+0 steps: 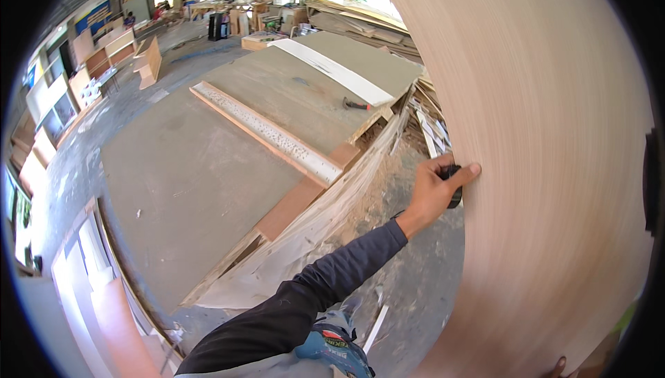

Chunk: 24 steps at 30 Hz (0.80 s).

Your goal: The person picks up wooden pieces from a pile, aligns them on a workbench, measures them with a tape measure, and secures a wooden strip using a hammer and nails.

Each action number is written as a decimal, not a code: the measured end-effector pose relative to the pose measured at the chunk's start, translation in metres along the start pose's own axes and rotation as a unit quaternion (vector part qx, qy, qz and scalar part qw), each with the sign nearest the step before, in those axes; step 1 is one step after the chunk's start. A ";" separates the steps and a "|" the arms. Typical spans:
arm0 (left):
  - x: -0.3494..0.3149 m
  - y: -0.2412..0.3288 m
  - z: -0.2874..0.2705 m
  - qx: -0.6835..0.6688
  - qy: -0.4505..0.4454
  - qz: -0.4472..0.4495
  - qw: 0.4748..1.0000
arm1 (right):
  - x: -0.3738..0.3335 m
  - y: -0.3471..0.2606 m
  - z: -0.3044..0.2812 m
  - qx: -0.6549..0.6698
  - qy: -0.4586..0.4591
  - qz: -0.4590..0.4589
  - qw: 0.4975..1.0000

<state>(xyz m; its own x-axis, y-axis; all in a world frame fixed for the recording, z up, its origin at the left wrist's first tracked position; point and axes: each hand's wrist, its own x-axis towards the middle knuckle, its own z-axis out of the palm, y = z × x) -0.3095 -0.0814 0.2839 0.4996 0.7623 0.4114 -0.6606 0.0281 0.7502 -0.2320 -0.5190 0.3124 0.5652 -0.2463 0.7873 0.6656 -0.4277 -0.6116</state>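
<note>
A large light-brown wooden panel (547, 142) with fine grain stands tilted along my right side. My left hand (436, 191) is closed at its left edge, thumb pressed on the face. A small black rounded object (454, 185) sits in that same hand; its kind is not clear. At the panel's lower edge, fingertips of my right hand (558, 367) curl onto the face, while the rest of that hand is hidden.
To my left a low, wide grey worktop (201, 177) carries a long white-faced strip (270, 132), a white board (332, 69) and a hammer (355, 104). Wood scraps (431, 125) lie beyond its right edge. Leaning panels (104, 295) stand at lower left.
</note>
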 end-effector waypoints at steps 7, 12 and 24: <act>0.140 -0.072 0.017 -0.018 0.033 0.033 0.999 | 0.107 0.089 0.153 0.024 -0.045 -0.010 0.999; 0.224 -0.105 0.019 0.004 0.054 0.032 0.998 | 0.163 0.141 0.284 0.125 -0.044 -0.155 0.979; 0.459 -0.204 -0.009 0.072 0.139 0.135 0.978 | 0.257 0.238 0.662 0.268 -0.131 -0.168 0.940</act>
<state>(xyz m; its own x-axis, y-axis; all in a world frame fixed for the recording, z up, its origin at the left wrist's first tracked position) 0.0494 0.2680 0.3152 0.1316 0.8765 0.4631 -0.6517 -0.2755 0.7066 0.3937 -0.1082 0.3178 0.3332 0.0770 0.9397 0.9381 0.0732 -0.3386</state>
